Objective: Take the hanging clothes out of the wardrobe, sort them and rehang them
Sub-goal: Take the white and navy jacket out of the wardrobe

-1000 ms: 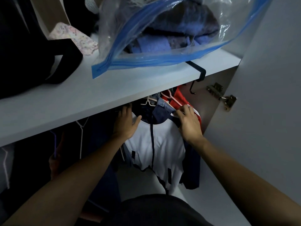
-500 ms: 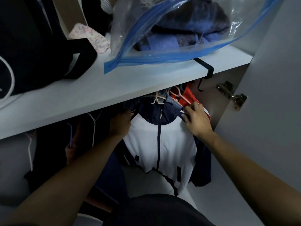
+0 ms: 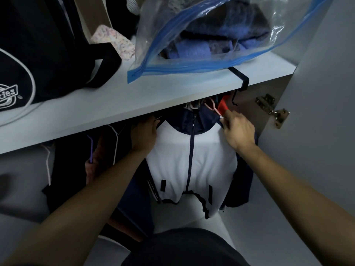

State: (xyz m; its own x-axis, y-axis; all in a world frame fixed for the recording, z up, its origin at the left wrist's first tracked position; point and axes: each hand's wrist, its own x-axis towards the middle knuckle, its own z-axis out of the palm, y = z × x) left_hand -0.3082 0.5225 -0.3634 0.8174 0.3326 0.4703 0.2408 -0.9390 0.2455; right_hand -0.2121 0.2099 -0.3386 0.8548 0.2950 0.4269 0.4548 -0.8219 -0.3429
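Note:
A white jacket (image 3: 190,162) with navy collar, sleeves and zip hangs on a hanger under the wardrobe shelf (image 3: 134,104). My left hand (image 3: 144,133) grips its left shoulder, fingers curled over the edge. At the jacket's right shoulder my right hand (image 3: 237,130) pinches the fabric and the tip of a pale pink hanger. A red garment (image 3: 222,107) hangs just behind, and several hanger hooks (image 3: 194,106) crowd under the shelf. Dark clothes (image 3: 76,160) hang to the left in shadow.
On the shelf sit a black bag (image 3: 38,54), a speckled pink item (image 3: 115,43) and a clear blue-edged bag of blue fabric (image 3: 211,35). A black hook (image 3: 241,83) clips over the shelf edge. The open door (image 3: 317,131) with its hinge (image 3: 276,114) is at right.
The jacket has turned from angled to face me squarely. Both hands stayed on its shoulders; the left hand's fingers are now curled over the edge.

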